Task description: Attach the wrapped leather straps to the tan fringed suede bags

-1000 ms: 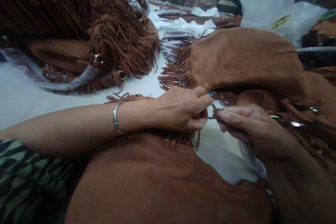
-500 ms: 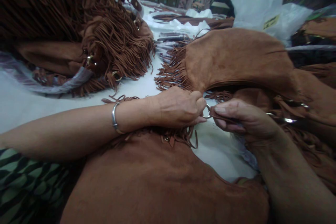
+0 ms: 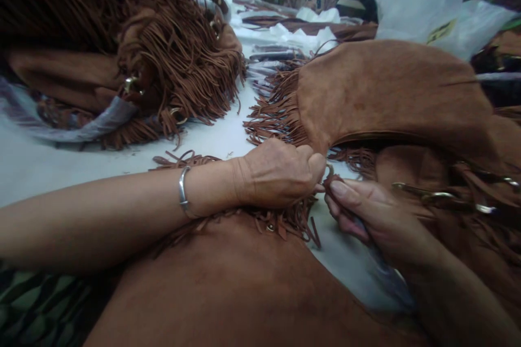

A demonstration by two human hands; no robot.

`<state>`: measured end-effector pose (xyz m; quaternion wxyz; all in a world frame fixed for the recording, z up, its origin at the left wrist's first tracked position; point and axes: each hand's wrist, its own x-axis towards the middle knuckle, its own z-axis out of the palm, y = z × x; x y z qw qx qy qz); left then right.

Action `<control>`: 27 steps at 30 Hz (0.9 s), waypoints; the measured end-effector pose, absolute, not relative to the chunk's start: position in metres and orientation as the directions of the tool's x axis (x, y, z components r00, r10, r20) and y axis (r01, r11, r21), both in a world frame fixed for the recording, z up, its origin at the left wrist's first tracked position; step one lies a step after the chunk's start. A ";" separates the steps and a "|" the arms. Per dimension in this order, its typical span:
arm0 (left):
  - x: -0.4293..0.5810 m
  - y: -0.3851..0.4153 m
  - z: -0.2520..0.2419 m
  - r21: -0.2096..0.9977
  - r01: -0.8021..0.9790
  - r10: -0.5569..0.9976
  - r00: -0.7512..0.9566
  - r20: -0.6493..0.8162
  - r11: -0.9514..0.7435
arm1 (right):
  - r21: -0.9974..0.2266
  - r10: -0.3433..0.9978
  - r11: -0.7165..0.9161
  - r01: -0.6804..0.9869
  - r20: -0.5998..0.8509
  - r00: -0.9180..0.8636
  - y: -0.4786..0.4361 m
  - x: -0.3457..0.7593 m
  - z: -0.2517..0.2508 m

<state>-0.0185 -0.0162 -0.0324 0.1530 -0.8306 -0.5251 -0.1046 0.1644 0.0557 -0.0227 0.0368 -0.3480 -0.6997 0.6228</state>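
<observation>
Pinching: right hand (image 3: 372, 203) on brown strap (image 3: 334, 179), just right of metal ring (image 3: 329, 169) | head view | left hand (image 3: 280, 173) curled at ring's left, can't tell its grip | brown bag (image 3: 240, 282) nearer the person than ring

A slim, silver-toned bangle (image 3: 183, 190) catches the room's light on the worker's left wrist, its smooth band marked by a small joint toward the lower end. Forearms (image 3: 122, 217) are bare to the left hand (image 3: 280, 173) and right hand (image 3: 374, 206). The garment (image 3: 36, 303), partly visible from here, mixes curved, leaf-like green shapes with near-black.
</observation>
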 end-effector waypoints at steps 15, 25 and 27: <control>-0.024 -0.016 -0.004 0.010 0.835 0.828 0.545 0.133 -0.551 | -0.864 0.246 0.041 0.502 -0.478 -0.843 0.101 0.159 -0.006; -0.031 -0.008 -0.022 -0.113 0.872 0.836 0.490 0.247 -0.477 | -0.853 0.170 0.064 0.518 -0.502 -0.848 0.127 0.132 0.007; -0.034 -0.006 -0.024 -0.116 0.864 0.825 0.503 0.258 -0.490 | -0.844 0.155 0.106 0.526 -0.509 -0.847 0.133 0.127 0.009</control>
